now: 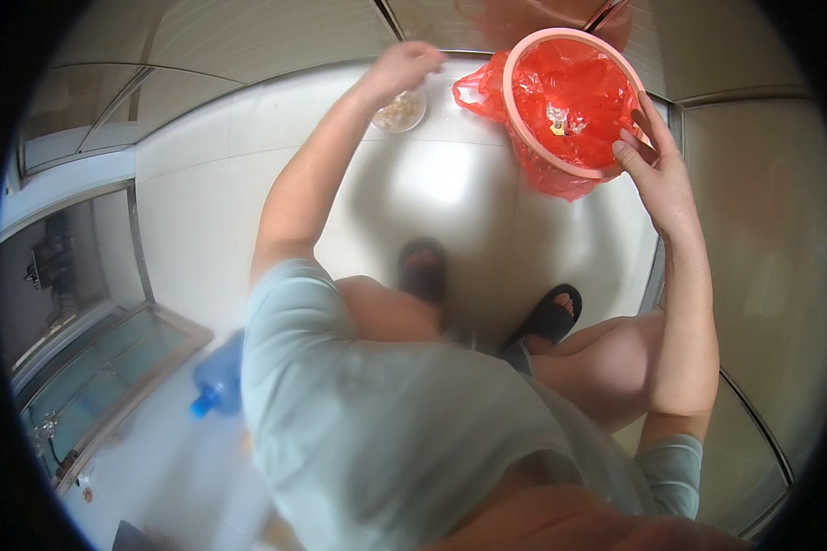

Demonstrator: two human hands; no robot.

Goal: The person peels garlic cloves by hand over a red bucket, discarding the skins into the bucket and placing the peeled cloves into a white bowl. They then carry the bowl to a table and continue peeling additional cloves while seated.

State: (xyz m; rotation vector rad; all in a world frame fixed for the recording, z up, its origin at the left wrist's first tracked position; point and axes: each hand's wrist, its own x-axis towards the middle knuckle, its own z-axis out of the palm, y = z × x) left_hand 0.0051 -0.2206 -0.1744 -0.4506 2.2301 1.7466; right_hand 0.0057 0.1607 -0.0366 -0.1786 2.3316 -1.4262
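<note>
My left hand [408, 65] is over the far edge of a small bowl [400, 113] that holds pale pieces. Its fingers are curled and blurred, and whether they hold something does not show. At the right, my right hand [651, 155] grips the pink rim of a round waste bin [513, 113], with thumb and fingers at the rim. A red plastic bag [568, 86] lines the bin and hangs over its outside, with a bunched part sticking out towards the bowl. Some small scraps of litter [558, 124] lie inside the bag.
Glossy cabinet fronts [744, 206] line the far and right sides of the pale tiled floor [282, 117]. My feet in dark slippers [555, 313] are below the bin. A blue plastic water bottle [220, 379] lies at the left, beside a framed glass panel [110, 372].
</note>
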